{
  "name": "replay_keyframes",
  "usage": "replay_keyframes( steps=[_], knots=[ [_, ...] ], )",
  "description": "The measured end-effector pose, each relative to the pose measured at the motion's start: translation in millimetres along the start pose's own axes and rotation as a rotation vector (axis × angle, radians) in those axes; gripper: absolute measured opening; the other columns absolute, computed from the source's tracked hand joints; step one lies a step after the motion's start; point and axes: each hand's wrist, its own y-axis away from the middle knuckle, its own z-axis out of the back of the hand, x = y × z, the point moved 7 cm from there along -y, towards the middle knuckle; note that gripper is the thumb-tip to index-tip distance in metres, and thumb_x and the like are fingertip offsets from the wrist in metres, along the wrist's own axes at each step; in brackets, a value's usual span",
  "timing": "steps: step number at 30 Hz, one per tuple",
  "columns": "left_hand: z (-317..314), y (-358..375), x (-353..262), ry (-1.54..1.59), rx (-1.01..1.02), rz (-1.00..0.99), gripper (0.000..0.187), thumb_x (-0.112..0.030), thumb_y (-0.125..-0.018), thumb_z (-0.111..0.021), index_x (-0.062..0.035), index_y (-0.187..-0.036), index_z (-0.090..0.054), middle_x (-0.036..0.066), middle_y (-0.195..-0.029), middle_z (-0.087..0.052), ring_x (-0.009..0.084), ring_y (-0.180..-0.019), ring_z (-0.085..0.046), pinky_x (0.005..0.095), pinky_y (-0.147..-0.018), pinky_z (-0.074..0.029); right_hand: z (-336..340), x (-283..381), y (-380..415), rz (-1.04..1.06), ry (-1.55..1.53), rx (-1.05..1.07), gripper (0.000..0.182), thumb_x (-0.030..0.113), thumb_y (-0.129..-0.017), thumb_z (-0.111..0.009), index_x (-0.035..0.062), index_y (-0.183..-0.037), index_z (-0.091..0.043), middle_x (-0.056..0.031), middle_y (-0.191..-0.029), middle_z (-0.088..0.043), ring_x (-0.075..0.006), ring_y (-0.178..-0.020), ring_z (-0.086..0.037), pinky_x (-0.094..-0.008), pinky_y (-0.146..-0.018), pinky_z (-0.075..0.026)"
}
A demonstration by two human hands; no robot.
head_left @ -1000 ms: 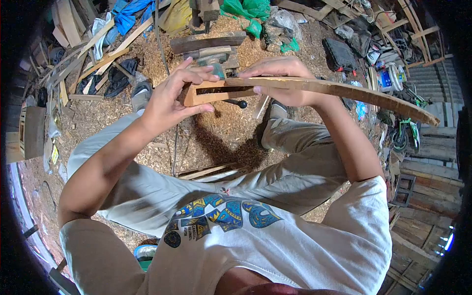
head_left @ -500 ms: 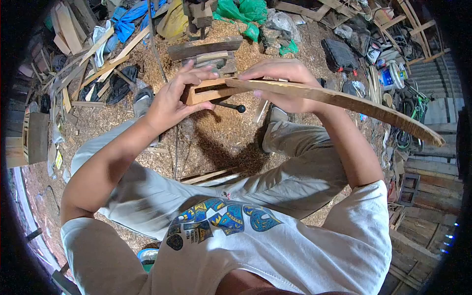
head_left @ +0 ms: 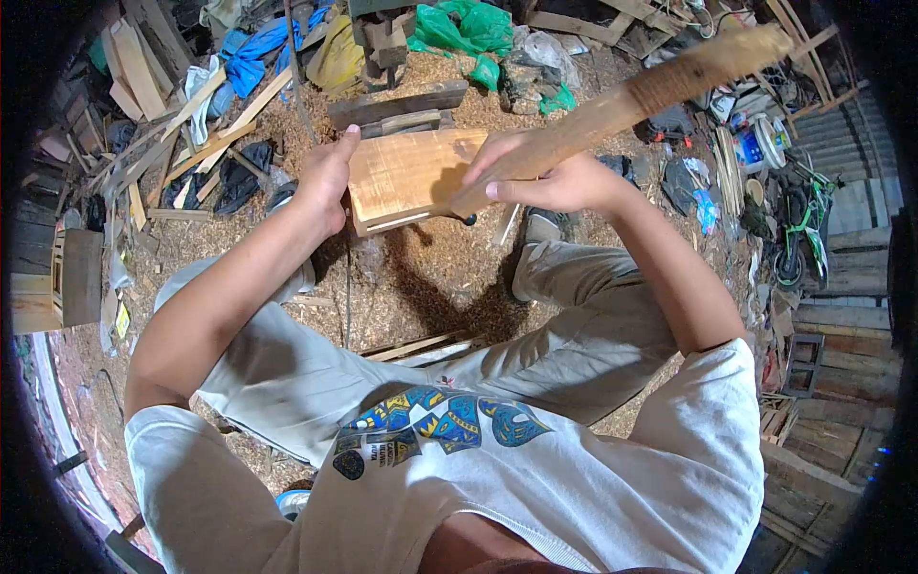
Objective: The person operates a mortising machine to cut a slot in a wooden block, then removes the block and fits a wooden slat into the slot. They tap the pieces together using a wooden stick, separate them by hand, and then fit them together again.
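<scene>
My left hand (head_left: 327,182) is closed on the left end of a smooth, light-brown wooden block (head_left: 402,177), with the thumb up along its edge. The block's broad face is turned up, and a narrow slot shows along its near side. My right hand (head_left: 550,177) grips a long, rough-edged wooden strip (head_left: 612,115) near its lower end, where it overlaps the block's right side. From there the strip slants up to the right, its far end blurred. A small black knob (head_left: 469,219) peeks out below the block.
Wood shavings (head_left: 421,277) cover the ground between my legs. Beyond the block stands a dark wooden bench piece (head_left: 397,103). Scrap boards (head_left: 206,143) lie to the left, green plastic bags (head_left: 464,29) at the back, and a white bucket (head_left: 762,145) at the right.
The block has turned from its slotted edge to its broad face. The strip's free end has swung from the lower right up to the upper right.
</scene>
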Motion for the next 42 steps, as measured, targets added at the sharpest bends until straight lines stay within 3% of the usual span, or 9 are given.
replay_keyframes(
  steps=[7,13,17,25,28,30,33,37,42],
  knots=[
    [-9.0,-8.7,3.1,0.094,0.022,0.247,0.058,-0.057,-0.108,-0.051,-0.0083,-0.138,-0.061,0.014,-0.137,-0.068,0.0321,-0.121,-0.069,0.0507,-0.106,-0.055,-13.8,-4.9,4.0,0.070,0.012,0.100,0.036,0.029,-0.092,-0.078,0.0088,-0.121,-0.077,-0.0139,-0.141,-0.067,-0.0287,-0.139,-0.055,-0.0483,-0.117,-0.039],
    [-3.9,-17.8,5.2,0.114,0.067,0.424,0.053,-0.055,-0.108,-0.050,-0.0115,-0.136,-0.063,0.013,-0.133,-0.070,0.0308,-0.116,-0.071,0.0498,-0.098,-0.060,-21.5,-7.6,4.4,0.123,0.249,0.090,0.050,0.032,-0.084,-0.079,0.0122,-0.130,-0.076,-0.0164,-0.160,-0.049,-0.0334,-0.146,-0.047,-0.0532,-0.126,-0.024],
    [-7.8,-6.3,8.3,0.095,0.009,0.381,0.048,-0.051,-0.109,-0.052,-0.0106,-0.132,-0.064,0.012,-0.125,-0.072,0.0277,-0.107,-0.074,0.0458,-0.091,-0.063,-21.2,-0.6,3.5,0.239,0.526,-0.034,0.047,0.032,-0.085,-0.077,0.0192,-0.130,-0.078,-0.0163,-0.168,-0.039,-0.0397,-0.156,-0.033,-0.0562,-0.127,-0.019],
    [-9.1,-4.7,-7.5,-0.292,0.104,0.197,0.067,-0.063,-0.109,-0.039,-0.0071,-0.135,-0.063,0.013,-0.122,-0.072,0.0255,-0.102,-0.074,0.0431,-0.088,-0.063,-17.3,-14.5,-5.1,0.081,0.496,0.018,0.044,0.021,-0.093,-0.070,0.0269,-0.136,-0.074,-0.0238,-0.159,-0.045,-0.0456,-0.148,-0.041,-0.0534,-0.125,-0.027],
    [-4.7,-1.8,-22.0,-0.672,-0.019,-0.043,0.091,-0.078,-0.104,-0.025,-0.0050,-0.151,-0.054,0.019,-0.141,-0.061,0.0316,-0.133,-0.057,0.0466,-0.114,-0.043,-16.9,-19.3,3.8,0.074,0.310,0.043,0.045,0.029,-0.100,-0.069,0.0279,-0.145,-0.067,-0.0302,-0.164,-0.037,-0.0480,-0.149,-0.041,-0.0493,-0.125,-0.031],
    [-15.5,14.8,-39.6,-0.525,0.028,-0.338,0.091,-0.077,-0.103,-0.037,-0.0004,-0.152,-0.050,0.019,-0.140,-0.061,0.0290,-0.131,-0.058,0.0436,-0.116,-0.041,-17.3,-20.0,3.3,0.023,0.250,0.021,0.045,0.024,-0.098,-0.072,0.0260,-0.142,-0.069,-0.0256,-0.158,-0.045,-0.0417,-0.142,-0.049,-0.0444,-0.122,-0.036],
    [-48.6,50.6,-70.2,-0.875,0.380,-0.737,0.084,-0.046,-0.089,-0.084,0.0023,-0.148,-0.047,0.019,-0.140,-0.062,0.0266,-0.130,-0.060,0.0404,-0.112,-0.046,-17.5,-29.5,2.5,0.063,0.140,0.045,0.045,0.026,-0.099,-0.072,0.0276,-0.143,-0.069,-0.0274,-0.161,-0.041,-0.0425,-0.146,-0.046,-0.0450,-0.124,-0.033],
    [-47.1,54.1,-79.0,-0.959,0.460,-0.931,0.079,-0.025,-0.074,-0.098,-0.0034,-0.138,-0.056,0.014,-0.132,-0.066,0.0224,-0.126,-0.061,0.0390,-0.111,-0.046,-19.1,-30.2,0.9,0.033,0.207,0.105,0.045,0.029,-0.099,-0.073,0.0266,-0.144,-0.068,-0.0291,-0.161,-0.040,-0.0419,-0.148,-0.043,-0.0456,-0.124,-0.033],
    [-41.3,50.6,-69.9,-0.906,0.436,-0.827,0.057,-0.017,-0.076,-0.095,-0.0037,-0.122,-0.063,0.007,-0.116,-0.071,0.0174,-0.111,-0.066,0.0349,-0.102,-0.051,-18.0,-23.9,0.6,0.040,0.159,0.108,0.039,0.031,-0.100,-0.072,0.0222,-0.138,-0.072,-0.0253,-0.163,-0.042,-0.0413,-0.146,-0.046,-0.0482,-0.123,-0.036]
  ],
)
